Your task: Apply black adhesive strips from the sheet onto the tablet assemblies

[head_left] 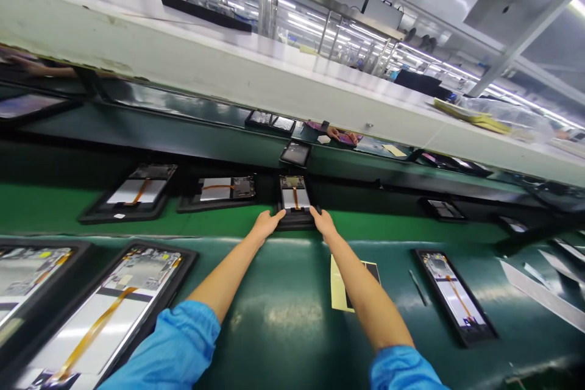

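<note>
Both my arms reach forward over the bench to a black tray (298,225) at the green strip. In that tray lies an opened tablet (289,197), its circuit board at the far end and an orange ribbon cable down its middle. My left hand (265,225) grips the tray's near left corner, thumb on top. The near right corner is held the same way by my right hand (324,223). The fingers under the tray are hidden. Just to the left, another opened tablet (227,187) rests sideways in its own tray.
Large trayed tablets (116,298) fill the near left bench. To the right are a yellow sheet (339,286), a thin pen-like tool (417,287) and another trayed tablet (452,292). A white shelf (256,76) crosses above. Beyond it, another person's hands (340,134) work.
</note>
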Demonstrator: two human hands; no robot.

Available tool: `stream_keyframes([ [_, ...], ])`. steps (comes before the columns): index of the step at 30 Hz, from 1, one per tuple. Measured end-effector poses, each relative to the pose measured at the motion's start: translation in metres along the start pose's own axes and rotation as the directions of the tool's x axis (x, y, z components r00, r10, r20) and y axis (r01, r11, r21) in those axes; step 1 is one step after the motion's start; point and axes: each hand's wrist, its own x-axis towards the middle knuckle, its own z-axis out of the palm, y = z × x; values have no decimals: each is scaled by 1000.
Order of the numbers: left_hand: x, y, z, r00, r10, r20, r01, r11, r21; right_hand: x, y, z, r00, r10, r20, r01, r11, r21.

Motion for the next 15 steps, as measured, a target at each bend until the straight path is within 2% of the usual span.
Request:
stream_keyframes([
  [3, -9, 6, -6, 999, -34, 2, 34, 997, -75, -16, -1, 7, 991, 47, 128, -56, 996, 72],
  [5, -19, 2, -15, 999, -40, -3, 39, 990, -136, -38, 1, 12, 973, 53, 223, -80, 990, 114],
  [8, -42, -13, -36, 999, -34, -18, 29, 973, -228, -88, 10, 12, 932, 13, 361, -80, 982, 171],
  [11, -73, -36, -69, 1000, -14, -27, 6, 960, -281, -148, 21, -4, 873, -57, 485, -52, 977, 208],
  [12, -85, -43, -83, 1000, -4, -26, -4, 957, -292, -166, 24, -13, 852, -105, 512, -17, 974, 228],
  [13, -97, -49, -96, 1000, 7, -18, -12, 954, -298, -184, 28, -23, 828, -213, 519, 87, 962, 258],
  [15, -119, -60, -119, 1000, 16, 18, -10, 955, -298, -213, 34, -42, 826, -355, 437, 251, 927, 277],
])
